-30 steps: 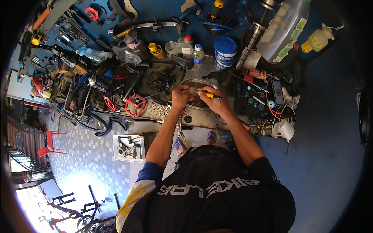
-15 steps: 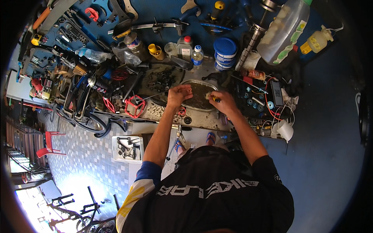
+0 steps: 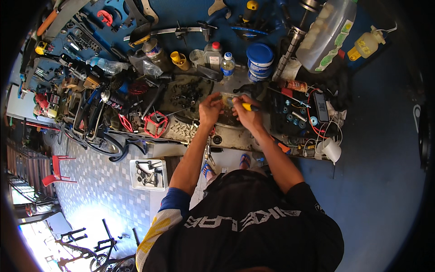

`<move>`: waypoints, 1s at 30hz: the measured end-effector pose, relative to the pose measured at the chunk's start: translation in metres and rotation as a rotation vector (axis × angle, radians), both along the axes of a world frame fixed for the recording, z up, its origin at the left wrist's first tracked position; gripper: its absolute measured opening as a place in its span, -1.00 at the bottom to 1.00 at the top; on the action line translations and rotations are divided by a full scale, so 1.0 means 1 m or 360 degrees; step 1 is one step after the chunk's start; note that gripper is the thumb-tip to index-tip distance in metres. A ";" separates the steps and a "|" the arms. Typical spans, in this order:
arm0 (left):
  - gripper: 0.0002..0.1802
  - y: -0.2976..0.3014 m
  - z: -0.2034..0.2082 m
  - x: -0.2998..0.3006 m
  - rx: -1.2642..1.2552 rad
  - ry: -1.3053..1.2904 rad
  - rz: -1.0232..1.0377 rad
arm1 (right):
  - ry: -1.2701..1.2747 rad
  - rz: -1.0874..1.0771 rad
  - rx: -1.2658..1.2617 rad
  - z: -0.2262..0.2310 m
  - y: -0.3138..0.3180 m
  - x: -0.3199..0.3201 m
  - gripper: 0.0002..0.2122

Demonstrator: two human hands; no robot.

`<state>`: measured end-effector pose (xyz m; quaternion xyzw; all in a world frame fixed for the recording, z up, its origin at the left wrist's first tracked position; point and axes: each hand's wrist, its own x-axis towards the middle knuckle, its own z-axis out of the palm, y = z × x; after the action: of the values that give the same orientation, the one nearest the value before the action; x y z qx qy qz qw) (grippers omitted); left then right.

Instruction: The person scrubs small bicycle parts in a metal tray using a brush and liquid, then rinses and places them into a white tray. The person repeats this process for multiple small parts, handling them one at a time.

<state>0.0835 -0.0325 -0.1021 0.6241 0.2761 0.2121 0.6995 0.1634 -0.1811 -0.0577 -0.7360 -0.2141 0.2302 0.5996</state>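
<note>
Over an oval metal tray [image 3: 225,125] with murky brown liquid, my two hands are close together. My right hand [image 3: 247,115] is closed round a brush [image 3: 249,107]; its yellow and black handle sticks out to the right, and its pale head points toward my left hand. At the tray's left side my left hand [image 3: 210,111] has its fingers curled together. Whatever sits between those fingertips is too small to make out. Left of it lies a dark tray of small black parts [image 3: 188,93]. A red pedal [image 3: 155,124] rests farther left on the bench.
Behind the tray stand a blue-lidded tub [image 3: 260,59], a small bottle [image 3: 228,65] and a red-capped bottle [image 3: 213,56]. A phone [image 3: 321,107], cables and bolts lie at right. Below the bench, a white bin [image 3: 148,174] holds black parts.
My right hand has moved left, bringing the brush close to my left hand, and the handle has turned out to the right. My left hand has shifted slightly right.
</note>
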 end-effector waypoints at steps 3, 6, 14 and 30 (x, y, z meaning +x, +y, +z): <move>-0.55 -0.002 0.003 -0.005 -0.0074 0.0100 0.0095 | 0.0114 0.0035 -0.0047 0.004 -0.002 -0.011 -0.70; -0.55 -0.002 0.002 -0.007 -0.0227 0.0122 0.0112 | -0.0074 0.0102 -0.0086 0.006 -0.009 -0.008 -0.74; -0.67 0.006 -0.006 -0.009 -0.0289 0.0174 0.0120 | -0.0748 0.0370 -0.0039 0.021 -0.017 -0.004 -0.80; -0.79 0.004 -0.001 -0.014 -0.0378 0.0281 -0.0158 | -0.1052 0.0348 -0.0651 -0.020 -0.045 0.027 -0.82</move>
<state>0.0695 -0.0288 -0.1032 0.5659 0.3285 0.0876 0.7511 0.1899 -0.2264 -0.0775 -0.8473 -0.4223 0.0814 0.3116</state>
